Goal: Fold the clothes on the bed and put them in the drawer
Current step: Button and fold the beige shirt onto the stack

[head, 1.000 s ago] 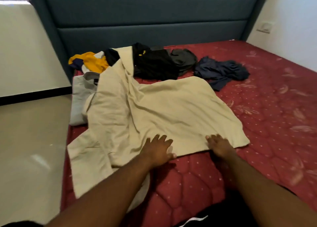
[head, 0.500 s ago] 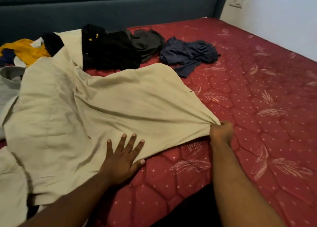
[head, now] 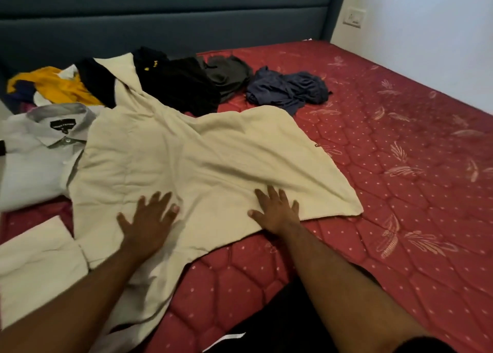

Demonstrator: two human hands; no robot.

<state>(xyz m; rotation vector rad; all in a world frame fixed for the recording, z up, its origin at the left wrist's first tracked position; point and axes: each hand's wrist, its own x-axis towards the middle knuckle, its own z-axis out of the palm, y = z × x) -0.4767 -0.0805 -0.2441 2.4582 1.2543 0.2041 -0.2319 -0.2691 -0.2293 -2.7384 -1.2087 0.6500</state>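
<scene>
Head view, wrinkled beige shirt (head: 202,152) spread on red mattress (head: 400,192), left hand (head: 149,222) and right hand (head: 277,214) pressing it, fingers splayed flat

We see a bedroom corner with a bed against a padded headboard.

Our view takes in a red quilted mattress (head: 400,192) with a pale leaf print, filling the near and right side. At the far side we find a dark teal headboard (head: 186,24) in horizontal panels. On the right stands a white wall (head: 440,37) with a switch plate (head: 352,19) beside the headboard.
</scene>
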